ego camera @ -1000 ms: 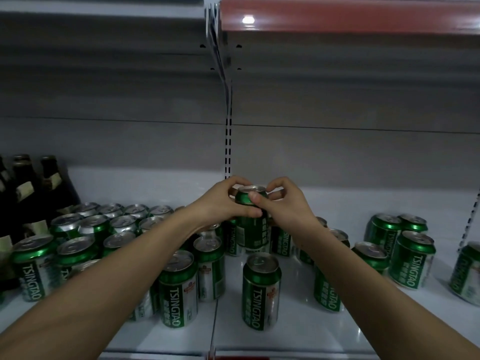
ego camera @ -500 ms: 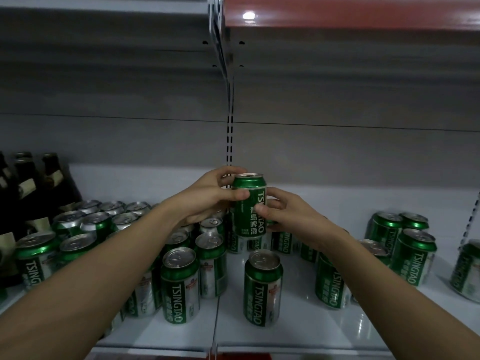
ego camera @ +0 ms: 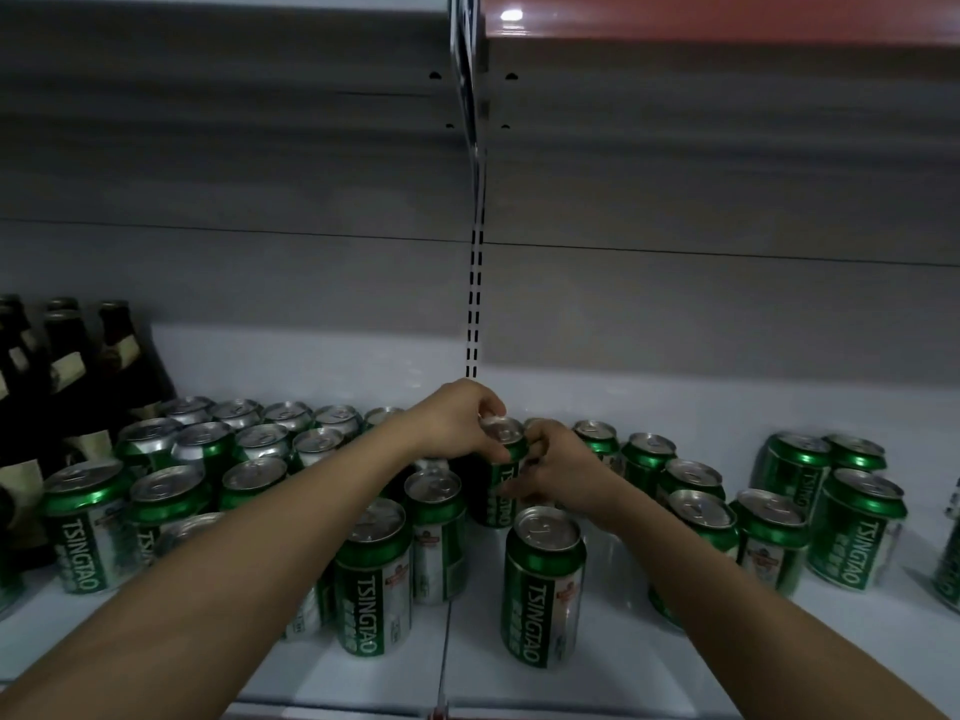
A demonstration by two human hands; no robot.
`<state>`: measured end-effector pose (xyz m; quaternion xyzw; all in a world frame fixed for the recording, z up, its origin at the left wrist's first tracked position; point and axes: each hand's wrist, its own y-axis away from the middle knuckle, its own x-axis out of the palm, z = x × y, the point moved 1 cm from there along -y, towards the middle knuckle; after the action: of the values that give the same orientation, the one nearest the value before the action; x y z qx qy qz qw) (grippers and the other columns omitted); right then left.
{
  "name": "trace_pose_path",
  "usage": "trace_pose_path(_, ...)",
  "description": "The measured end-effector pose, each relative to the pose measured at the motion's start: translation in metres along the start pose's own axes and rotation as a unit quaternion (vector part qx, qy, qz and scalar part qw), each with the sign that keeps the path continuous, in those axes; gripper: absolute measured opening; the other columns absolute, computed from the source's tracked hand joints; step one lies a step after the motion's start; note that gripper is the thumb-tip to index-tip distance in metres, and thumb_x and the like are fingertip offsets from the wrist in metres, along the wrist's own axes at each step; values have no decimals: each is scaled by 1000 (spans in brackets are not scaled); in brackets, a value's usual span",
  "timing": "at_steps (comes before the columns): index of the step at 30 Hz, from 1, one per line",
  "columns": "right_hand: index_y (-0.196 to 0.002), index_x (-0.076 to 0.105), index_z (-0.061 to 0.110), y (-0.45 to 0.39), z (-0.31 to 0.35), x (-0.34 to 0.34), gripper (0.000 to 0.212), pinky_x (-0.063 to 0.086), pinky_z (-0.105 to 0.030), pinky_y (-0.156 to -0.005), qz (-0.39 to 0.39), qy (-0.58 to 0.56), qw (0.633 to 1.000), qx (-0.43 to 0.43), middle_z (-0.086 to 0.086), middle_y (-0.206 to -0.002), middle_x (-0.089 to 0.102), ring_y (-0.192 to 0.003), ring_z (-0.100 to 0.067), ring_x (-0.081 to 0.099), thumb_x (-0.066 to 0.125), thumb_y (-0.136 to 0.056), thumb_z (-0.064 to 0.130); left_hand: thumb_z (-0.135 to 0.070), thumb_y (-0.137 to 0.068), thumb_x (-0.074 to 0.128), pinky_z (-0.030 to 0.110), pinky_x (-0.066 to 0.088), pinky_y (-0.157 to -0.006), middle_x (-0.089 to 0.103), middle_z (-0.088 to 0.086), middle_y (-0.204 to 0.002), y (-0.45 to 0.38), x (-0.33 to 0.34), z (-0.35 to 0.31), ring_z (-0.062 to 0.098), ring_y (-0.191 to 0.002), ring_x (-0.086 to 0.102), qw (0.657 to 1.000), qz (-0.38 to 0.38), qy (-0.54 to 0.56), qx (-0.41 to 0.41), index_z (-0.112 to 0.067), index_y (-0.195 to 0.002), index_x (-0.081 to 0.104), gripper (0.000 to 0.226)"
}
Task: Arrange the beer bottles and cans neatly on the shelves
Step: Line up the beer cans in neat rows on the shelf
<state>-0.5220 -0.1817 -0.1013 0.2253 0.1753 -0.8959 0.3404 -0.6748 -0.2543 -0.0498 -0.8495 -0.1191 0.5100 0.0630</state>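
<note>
Green can, lifted half a second ago, now lowered behind the front can, pinched by left hand and right hand; placement nearly done.

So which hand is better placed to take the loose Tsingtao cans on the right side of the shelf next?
Probably the right hand. It is on the side of the scattered Tsingtao cans, while the left hand would have to cross over. Both hands now grip the same Tsingtao can, so it must let go first.
</note>
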Motion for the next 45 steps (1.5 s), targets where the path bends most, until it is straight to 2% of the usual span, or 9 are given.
trace_pose_path(4, -71, 68, 13, -12, -8, 8, 25, 55, -27, -57, 25, -4, 1000, -12, 3, -60, 69, -58, -10, 66, 87, -67, -3, -28, -74, 86, 23, 41, -81, 61, 2, -124, -7, 6, 7, 12, -98, 53, 998, 18, -49, -19, -12, -128, 60, 62)
trace_pose_path(10, -51, 63, 20, -10, -24, 11, 38, 47, -17, -52, 33, -34, 998, 36, 12, -47, 57, -47, -1, 55, 82, -69, -8, -30, -76, 83, 31, 46, -89, 57, 2, -126, -9, 18, 12, 17, -105, 53, 995, 30, -95, -7, -19, -130, 57, 60)
trace_pose_path(15, -102, 67, -11, -3, -15, -4, 15, 48, -37, -74, 37, -75, 995, 52, -14, -85, 64, -81, -25, 60, 61, -89, -6, -26, -77, 83, 26, 43, -88, 56, 2, -130, -4, 19, 9, 15, -108, 53, 997, 25, -73, 0, -19, -133, 53, 64)
trace_pose_path(18, -120, 63, 0, -1, -6, -12, 25, 52, -32, -70, 3, -71, 996, 57, -13, -97, 65, -87, -24, 62, 57, -96, 5, -22, -77, 82, 30, 47, -96, 56, 2, -130, 1, 16, 4, 17, -116, 54, 998, -3, -55, 12, -18, -132, 54, 62)
trace_pose_path(25, -117, 65, 9, 21, 1, -25, 21, 60, -43, -83, -43, -128, 991, 7, -11, -105, 71, -95, -24, 68, 58, -97, 9, -22, -90, 69, 25, 54, -86, 68, -11, -106, 31, 10, -29, 3, -95, 63, 980, -93, 147, 93, -28, -109, 67, 19)
trace_pose_path(31, -107, 70, 13, 55, -24, -3, 19, 59, -30, -76, -99, -181, 978, -29, 0, -95, 75, -91, -18, 70, 53, -102, 18, -21, -96, 61, 15, 51, -85, 67, -18, -106, 81, 61, -41, -3, -102, 62, 932, -179, 294, 115, -31, -106, 66, 15)
trace_pose_path(35, -107, 70, 24, 85, -53, 14, 24, 55, -29, -84, -93, -190, 976, -44, 5, -103, 71, -102, -14, 67, 48, -104, 31, -49, -94, 51, 26, 41, -104, 49, -14, -124, 109, 112, -26, 2, -123, 46, 947, -207, 219, 114, -34, -124, 53, 33)
trace_pose_path(40, -132, 59, 24, 108, -75, 16, 46, 39, -57, -109, 3, -233, 972, -40, -3, -135, 60, -129, -25, 54, 55, -88, 38, -53, -86, 65, 3, 31, -98, 37, -19, -138, 124, 133, -12, -14, -129, 35, 950, -150, 257, 98, -56, -137, 31, 61)
trace_pose_path(45, -139, 51, 39, 112, -68, 19, 58, 48, -39, -104, 73, -205, 973, -75, 6, -139, 59, -129, -17, 55, 63, -88, 15, -51, -84, 65, 2, 33, -95, 37, -27, -139, 125, 135, -15, -18, -126, 35, 947, -157, 270, 71, -61, -137, 27, 67)
